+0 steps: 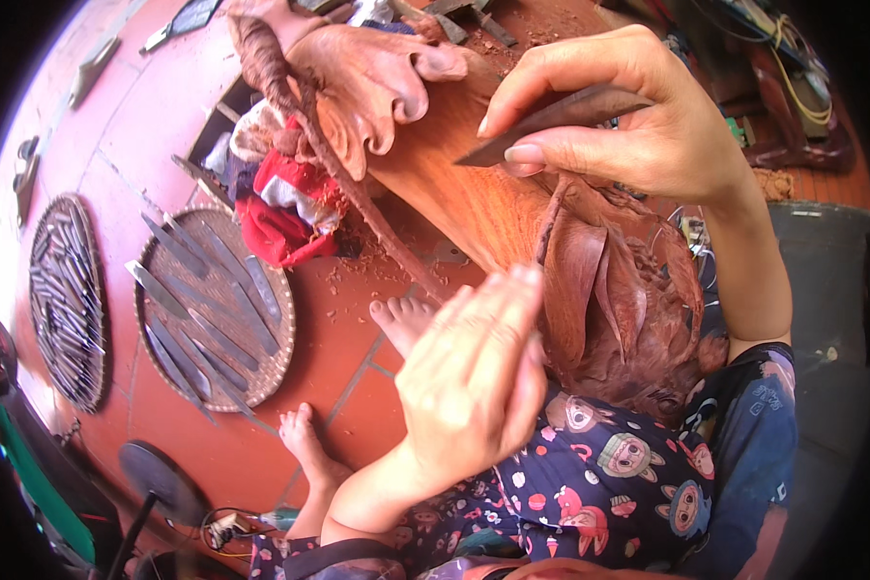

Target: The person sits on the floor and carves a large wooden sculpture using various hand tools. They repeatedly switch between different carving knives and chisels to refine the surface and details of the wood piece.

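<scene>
A large reddish-brown wood carving (474, 203) leans across my lap, with curled leaf shapes at its far end and a rough, gnarled near end. In my right hand (638, 126), a dark flat piece with pointed ends (561, 121) is pinched between thumb and fingers, above the carving's smooth face. I cannot make out whether it is a blade or folded abrasive. My left hand (474, 377) has its fingers stretched out side by side. Its fingertips lie at the carving's near edge, by a thin carved stem (554, 217); the palm side is hidden.
Left on the red tiled floor, a round woven tray (285, 362) holds several flat metal files; another tray (101, 382) holds many slim tools. Red and white cloth (285, 217) bunches beside the carving among shavings. My bare feet (304, 445) rest nearby. Wood scraps (493, 29) lie beyond.
</scene>
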A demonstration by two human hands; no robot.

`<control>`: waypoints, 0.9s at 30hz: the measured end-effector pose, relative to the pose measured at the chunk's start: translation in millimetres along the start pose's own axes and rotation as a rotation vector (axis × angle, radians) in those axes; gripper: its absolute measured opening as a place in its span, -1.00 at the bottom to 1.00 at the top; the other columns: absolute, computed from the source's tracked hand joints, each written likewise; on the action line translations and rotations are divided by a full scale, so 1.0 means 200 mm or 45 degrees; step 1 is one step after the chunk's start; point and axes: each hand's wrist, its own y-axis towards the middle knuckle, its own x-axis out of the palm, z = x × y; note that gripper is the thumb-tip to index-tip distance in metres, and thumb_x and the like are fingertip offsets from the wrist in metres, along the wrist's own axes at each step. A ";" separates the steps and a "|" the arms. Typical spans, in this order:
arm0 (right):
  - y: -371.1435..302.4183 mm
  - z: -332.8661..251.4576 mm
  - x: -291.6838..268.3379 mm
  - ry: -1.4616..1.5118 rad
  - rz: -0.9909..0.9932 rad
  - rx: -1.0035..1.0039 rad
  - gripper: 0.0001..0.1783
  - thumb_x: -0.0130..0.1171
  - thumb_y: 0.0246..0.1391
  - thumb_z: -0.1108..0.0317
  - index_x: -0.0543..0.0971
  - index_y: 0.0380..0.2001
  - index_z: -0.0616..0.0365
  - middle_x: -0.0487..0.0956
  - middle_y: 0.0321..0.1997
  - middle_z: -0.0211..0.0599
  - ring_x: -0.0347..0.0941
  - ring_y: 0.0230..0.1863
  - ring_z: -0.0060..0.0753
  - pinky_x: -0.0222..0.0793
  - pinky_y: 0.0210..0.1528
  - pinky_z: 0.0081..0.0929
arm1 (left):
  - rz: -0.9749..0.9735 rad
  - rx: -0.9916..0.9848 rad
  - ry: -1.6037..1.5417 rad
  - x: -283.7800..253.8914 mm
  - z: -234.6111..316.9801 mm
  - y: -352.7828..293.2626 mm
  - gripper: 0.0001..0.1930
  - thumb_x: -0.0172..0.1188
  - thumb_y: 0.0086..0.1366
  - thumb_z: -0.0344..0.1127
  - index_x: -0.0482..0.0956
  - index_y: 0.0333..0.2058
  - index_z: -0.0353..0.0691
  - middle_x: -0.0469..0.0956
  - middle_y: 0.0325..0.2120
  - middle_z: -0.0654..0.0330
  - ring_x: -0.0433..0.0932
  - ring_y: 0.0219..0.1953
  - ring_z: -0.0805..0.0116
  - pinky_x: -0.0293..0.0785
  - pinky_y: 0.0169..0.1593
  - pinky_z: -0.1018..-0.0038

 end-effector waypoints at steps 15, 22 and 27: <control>0.02 -0.18 0.14 0.066 -0.475 0.069 -0.80 0.43 -0.13 0.61 0.75 -0.33 0.29 0.70 -0.41 -0.13 0.66 -0.37 -0.28 0.53 -0.32 -0.44 | 0.393 -0.258 0.064 0.05 -0.08 -0.10 -0.58 0.41 0.15 -0.40 0.63 0.01 -0.32 0.63 -0.21 0.08 0.56 -0.12 0.08 0.36 0.12 0.21; 0.01 -0.15 0.10 -0.061 -0.209 0.048 -0.79 0.34 -0.01 0.59 0.72 -0.24 0.40 0.70 -0.30 -0.09 0.62 -0.34 -0.37 0.51 -0.27 -0.50 | 0.560 -0.018 -0.261 0.09 -0.05 -0.08 -0.47 0.37 0.27 -0.28 0.48 0.15 -0.38 0.47 0.08 -0.19 0.45 0.17 -0.07 0.35 0.25 0.15; 0.07 -0.12 0.06 -0.137 0.025 0.191 -0.72 0.32 0.05 0.73 0.68 -0.13 0.38 0.70 -0.19 -0.19 0.60 -0.23 -0.53 0.51 -0.19 -0.62 | 0.422 0.143 -0.543 0.20 -0.03 0.00 -0.30 0.37 0.23 -0.27 0.33 0.29 -0.39 0.25 0.34 -0.39 0.27 0.39 -0.31 -0.02 0.43 -0.17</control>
